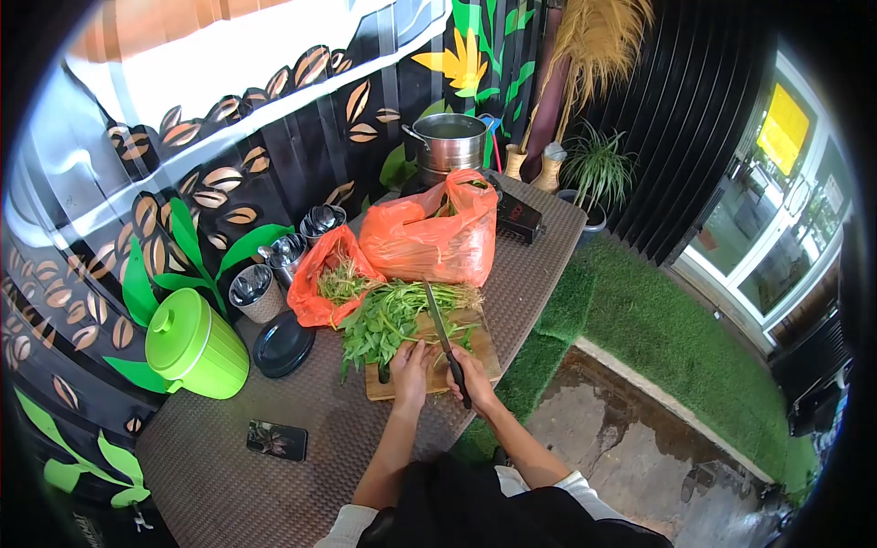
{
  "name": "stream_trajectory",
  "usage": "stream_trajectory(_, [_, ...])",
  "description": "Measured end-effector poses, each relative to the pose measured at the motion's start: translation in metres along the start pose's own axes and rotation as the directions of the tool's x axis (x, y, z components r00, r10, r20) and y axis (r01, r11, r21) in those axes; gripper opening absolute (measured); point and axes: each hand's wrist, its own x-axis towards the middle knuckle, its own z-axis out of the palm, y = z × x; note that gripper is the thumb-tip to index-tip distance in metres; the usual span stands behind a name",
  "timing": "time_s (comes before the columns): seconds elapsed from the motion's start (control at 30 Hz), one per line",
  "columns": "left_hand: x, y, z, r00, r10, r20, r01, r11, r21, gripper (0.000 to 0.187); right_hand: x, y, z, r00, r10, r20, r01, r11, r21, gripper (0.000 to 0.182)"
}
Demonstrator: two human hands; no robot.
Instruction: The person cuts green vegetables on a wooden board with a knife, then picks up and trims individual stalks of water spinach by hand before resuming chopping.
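My right hand is wrapped round the black handle of a kitchen knife, whose blade points up and away over the greens. Close beside it, my left hand has its fingers curled at the near edge of the leafy greens, pinching a bit of them. The greens lie in a heap with leaves to the left and stems to the right, covering much of a wooden cutting board. Just behind stand a large orange plastic bag and a smaller orange bag with stems and roots inside.
A steel pot and a black box-like object are at the table's far end. Cutlery holders, a black lid or plate, a green lidded bucket and a phone sit left. The table edge runs along the right.
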Motion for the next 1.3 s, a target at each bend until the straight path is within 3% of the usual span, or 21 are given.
stream_trajectory(0.1, [0.001, -0.001, -0.003, 1.000, -0.018, 0.000, 0.018, 1.000, -0.019, 0.014, -0.001, 0.001, 0.000, 0.999, 0.049, 0.022, -0.050, 0.997, 0.051, 0.044])
stream_trajectory(0.3, [0.000, -0.001, -0.002, 1.000, -0.020, -0.003, 0.020, 1.000, -0.013, 0.013, -0.001, 0.004, 0.004, 1.000, -0.003, -0.002, 0.003, 0.999, 0.053, 0.043])
stream_trajectory(0.37, [0.000, -0.002, -0.001, 1.000, -0.007, 0.007, 0.007, 1.000, -0.022, 0.013, -0.001, 0.004, 0.004, 0.998, -0.013, -0.054, 0.012, 1.000, -0.015, 0.042])
stream_trajectory(0.57, [-0.002, -0.005, 0.006, 0.985, 0.162, -0.063, -0.148, 0.970, 0.194, 0.014, 0.025, 0.022, 0.001, 0.973, -0.101, -0.206, 0.050, 0.970, -0.237, 0.039])
stream_trajectory(0.67, [-0.003, -0.002, 0.005, 0.969, 0.245, -0.044, -0.222, 0.929, 0.297, 0.014, 0.051, 0.018, -0.006, 0.974, -0.066, -0.219, 0.020, 0.978, -0.206, 0.038])
stream_trajectory(0.7, [0.001, -0.005, 0.000, 0.975, 0.216, -0.043, -0.195, 0.938, 0.288, 0.015, 0.058, 0.010, -0.008, 0.974, -0.064, -0.219, 0.019, 0.979, -0.205, 0.038])
stream_trajectory(0.77, [0.004, -0.008, -0.008, 0.982, 0.183, -0.044, -0.164, 0.946, 0.279, 0.015, 0.071, -0.007, -0.016, 0.965, 0.225, -0.132, -0.244, 0.959, -0.143, 0.040])
stream_trajectory(0.83, [0.006, -0.009, -0.018, 0.995, 0.105, 0.001, -0.099, 0.939, 0.329, 0.017, 0.078, -0.010, -0.024, 0.966, 0.211, -0.150, -0.243, 0.939, -0.242, 0.041])
stream_trajectory(0.9, [0.010, -0.015, -0.030, 0.996, 0.089, 0.031, -0.094, 0.919, 0.382, 0.016, 0.079, -0.010, -0.034, 0.984, 0.048, -0.170, -0.104, 0.934, -0.342, 0.039])
stream_trajectory(0.97, [0.017, -0.022, -0.043, 0.996, 0.072, 0.060, -0.090, 0.899, 0.430, 0.015, 0.073, -0.010, -0.046, 0.982, -0.001, -0.188, -0.073, 0.920, -0.384, 0.035])
stream_trajectory(1.03, [0.019, -0.020, -0.046, 0.987, -0.004, 0.162, -0.092, 0.808, 0.582, 0.012, 0.062, -0.006, -0.055, 0.961, -0.156, -0.227, 0.034, 0.885, -0.464, 0.032])
stream_trajectory(1.1, [0.017, -0.011, -0.039, 0.970, -0.062, 0.235, -0.105, 0.766, 0.634, 0.011, 0.050, -0.003, -0.061, 0.968, -0.153, -0.201, 0.037, 0.872, -0.489, 0.027])
stream_trajectory(1.17, [0.016, -0.005, -0.028, 0.944, -0.125, 0.304, -0.124, 0.721, 0.682, 0.010, 0.039, 0.003, -0.060, 0.962, -0.259, -0.085, 0.173, 0.820, -0.545, 0.026])
stream_trajectory(1.23, [0.016, -0.007, -0.023, 0.842, -0.229, 0.489, -0.246, 0.644, 0.725, 0.012, 0.030, 0.009, -0.052, 0.964, -0.237, -0.121, 0.130, 0.818, -0.560, 0.028])
stream_trajectory(1.3, [0.014, -0.012, -0.017, 0.815, -0.256, 0.520, -0.298, 0.584, 0.755, 0.012, 0.030, 0.017, -0.047, 0.964, -0.225, -0.140, 0.101, 0.801, -0.590, 0.031])
